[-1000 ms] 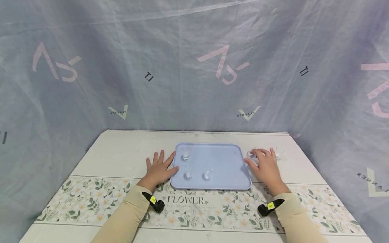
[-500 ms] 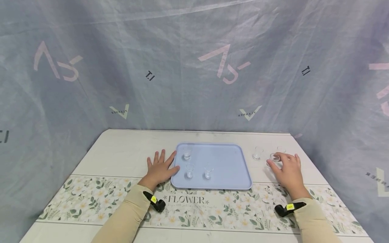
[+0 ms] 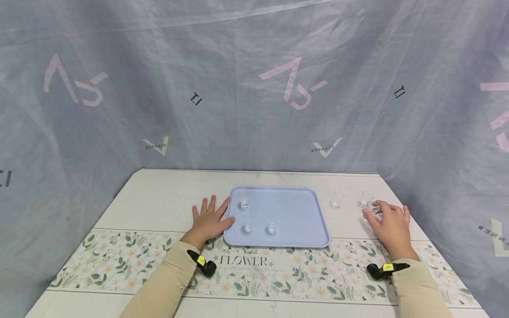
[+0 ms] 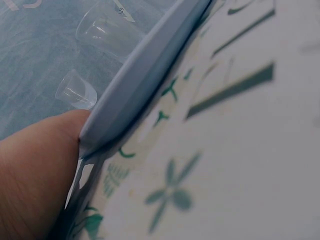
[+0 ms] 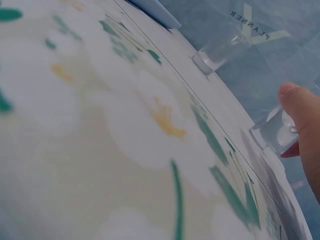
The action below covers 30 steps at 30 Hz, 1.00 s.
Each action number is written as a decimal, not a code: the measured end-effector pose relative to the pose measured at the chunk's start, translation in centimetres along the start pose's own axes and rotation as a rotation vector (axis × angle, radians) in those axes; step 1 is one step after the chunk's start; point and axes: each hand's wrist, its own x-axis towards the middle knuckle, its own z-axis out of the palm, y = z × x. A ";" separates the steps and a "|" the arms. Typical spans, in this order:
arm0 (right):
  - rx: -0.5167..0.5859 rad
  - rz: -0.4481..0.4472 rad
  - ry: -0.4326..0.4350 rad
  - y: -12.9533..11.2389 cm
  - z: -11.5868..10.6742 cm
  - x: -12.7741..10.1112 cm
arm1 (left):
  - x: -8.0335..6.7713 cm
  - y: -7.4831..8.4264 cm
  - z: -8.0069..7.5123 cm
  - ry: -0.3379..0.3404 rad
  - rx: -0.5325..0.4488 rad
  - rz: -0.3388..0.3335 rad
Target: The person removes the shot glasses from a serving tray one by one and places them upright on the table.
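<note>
Right wrist: glass (image 5: 278, 134) half behind fingertip (image 5: 300, 107)

Head camera looks down at the pale blue plastic tray (image 3: 294, 216); both wrist cameras skim close beside it.

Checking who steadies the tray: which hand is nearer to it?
Left. The left hand lies flat, thumb against the tray edge; the right hand is off to its right, holding a small glass.
</note>
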 end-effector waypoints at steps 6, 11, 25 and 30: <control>-0.013 0.036 -0.021 0.5 0.2 -0.1 | -0.1 0.1 0.0 0.010 -0.012 0.002; -0.014 0.060 -0.044 0.5 0.2 0.0 | 0.0 0.2 -0.1 0.005 -0.012 0.001; -0.007 0.108 -0.082 0.6 0.4 0.0 | 0.1 0.1 -0.1 -0.004 0.000 -0.003; 0.003 0.124 -0.088 0.5 0.6 0.0 | 0.1 0.1 -0.1 -0.003 0.005 -0.005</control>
